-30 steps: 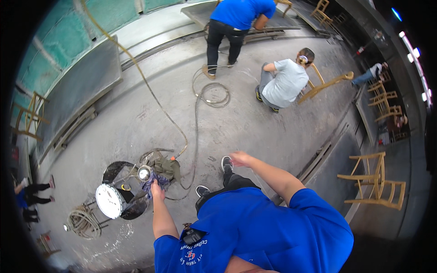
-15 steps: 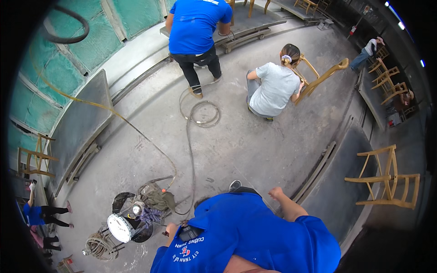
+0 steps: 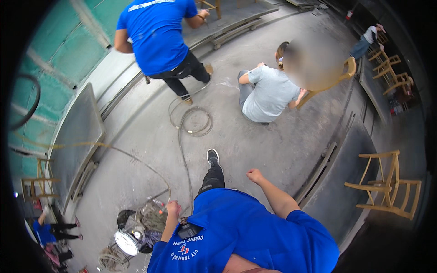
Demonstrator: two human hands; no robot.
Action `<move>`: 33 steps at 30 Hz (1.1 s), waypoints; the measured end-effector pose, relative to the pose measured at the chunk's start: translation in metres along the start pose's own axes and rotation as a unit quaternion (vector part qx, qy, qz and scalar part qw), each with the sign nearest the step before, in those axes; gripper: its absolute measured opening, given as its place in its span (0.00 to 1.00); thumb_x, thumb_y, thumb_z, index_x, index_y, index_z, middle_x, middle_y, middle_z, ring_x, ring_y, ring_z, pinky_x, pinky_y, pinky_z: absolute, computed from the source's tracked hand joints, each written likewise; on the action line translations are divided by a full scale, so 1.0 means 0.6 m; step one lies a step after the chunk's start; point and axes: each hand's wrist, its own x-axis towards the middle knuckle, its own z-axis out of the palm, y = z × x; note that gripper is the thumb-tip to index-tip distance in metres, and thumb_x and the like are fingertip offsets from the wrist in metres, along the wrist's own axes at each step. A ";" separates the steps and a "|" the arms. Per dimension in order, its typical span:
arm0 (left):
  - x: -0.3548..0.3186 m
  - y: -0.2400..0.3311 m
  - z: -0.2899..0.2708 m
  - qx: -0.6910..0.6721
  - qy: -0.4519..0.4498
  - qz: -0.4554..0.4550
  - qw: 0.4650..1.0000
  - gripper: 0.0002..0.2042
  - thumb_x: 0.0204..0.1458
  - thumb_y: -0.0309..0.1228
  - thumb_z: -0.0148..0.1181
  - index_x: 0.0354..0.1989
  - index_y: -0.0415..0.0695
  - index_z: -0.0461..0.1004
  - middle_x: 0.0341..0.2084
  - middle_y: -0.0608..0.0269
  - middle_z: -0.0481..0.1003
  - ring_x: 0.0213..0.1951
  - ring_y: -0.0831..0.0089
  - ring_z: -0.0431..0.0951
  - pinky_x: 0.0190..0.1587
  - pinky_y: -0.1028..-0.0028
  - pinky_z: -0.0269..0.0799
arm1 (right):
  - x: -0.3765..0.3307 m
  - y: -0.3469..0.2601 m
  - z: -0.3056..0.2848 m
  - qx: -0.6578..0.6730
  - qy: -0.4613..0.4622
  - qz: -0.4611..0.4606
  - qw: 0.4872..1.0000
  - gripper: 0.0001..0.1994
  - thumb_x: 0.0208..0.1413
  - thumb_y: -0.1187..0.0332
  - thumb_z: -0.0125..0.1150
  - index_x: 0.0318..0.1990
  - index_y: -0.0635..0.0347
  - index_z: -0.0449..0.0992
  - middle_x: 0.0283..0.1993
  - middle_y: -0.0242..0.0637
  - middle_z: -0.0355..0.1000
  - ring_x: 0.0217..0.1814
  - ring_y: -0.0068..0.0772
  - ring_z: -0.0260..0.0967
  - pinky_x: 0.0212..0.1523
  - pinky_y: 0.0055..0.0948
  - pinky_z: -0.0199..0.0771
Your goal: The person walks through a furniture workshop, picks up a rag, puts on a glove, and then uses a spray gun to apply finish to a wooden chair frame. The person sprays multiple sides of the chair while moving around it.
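Down at six o'clock, the person in the blue shirt is leaning over the concrete floor (image 3: 136, 150). Left hand (image 3: 173, 209) is closing around the grey hose (image 3: 183, 150) at about seven o'clock, fingers together on it as far as the view shows. Right hand (image 3: 255, 175) is hanging free near centre, loosely fisted, holding nothing. Just beside the left hand, a round machine with a white dial (image 3: 129, 236) is sitting among tangled cords; its make-up is hard to read. Hose is running toward twelve o'clock into a loose coil (image 3: 193, 122). Judging by that, most of the hose is lying unhandled. Farther out, one co-worker is crouching at one o'clock and another is bending at eleven o'clock. Wooden chair (image 3: 387, 184) at three o'clock is standing untouched.
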 end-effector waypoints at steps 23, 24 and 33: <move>0.119 0.680 0.485 0.130 -0.183 0.168 0.960 0.06 0.55 0.33 0.56 0.34 0.43 0.72 0.26 0.63 0.74 0.28 0.70 0.77 0.29 0.68 0.74 | 0.288 -0.490 -0.140 -0.052 0.006 -0.152 0.987 0.15 0.52 0.61 0.56 0.42 0.59 0.81 0.42 0.49 0.78 0.47 0.48 0.75 0.50 0.39 0.73; 0.122 0.676 0.481 0.139 -0.188 0.150 0.961 0.06 0.55 0.33 0.55 0.33 0.44 0.72 0.25 0.62 0.74 0.27 0.70 0.77 0.28 0.67 0.74 | 0.308 -0.521 -0.139 -0.056 -0.018 -0.165 0.985 0.15 0.52 0.61 0.57 0.42 0.60 0.80 0.43 0.50 0.78 0.48 0.48 0.75 0.50 0.39 0.73; 0.203 0.518 0.369 0.143 -0.117 -0.015 0.983 0.11 0.56 0.32 0.53 0.43 0.41 0.74 0.31 0.53 0.76 0.29 0.61 0.78 0.30 0.63 0.76 | 0.413 -0.707 -0.159 -0.073 -0.078 -0.228 0.968 0.15 0.48 0.64 0.60 0.43 0.60 0.78 0.37 0.50 0.77 0.42 0.49 0.75 0.46 0.39 0.74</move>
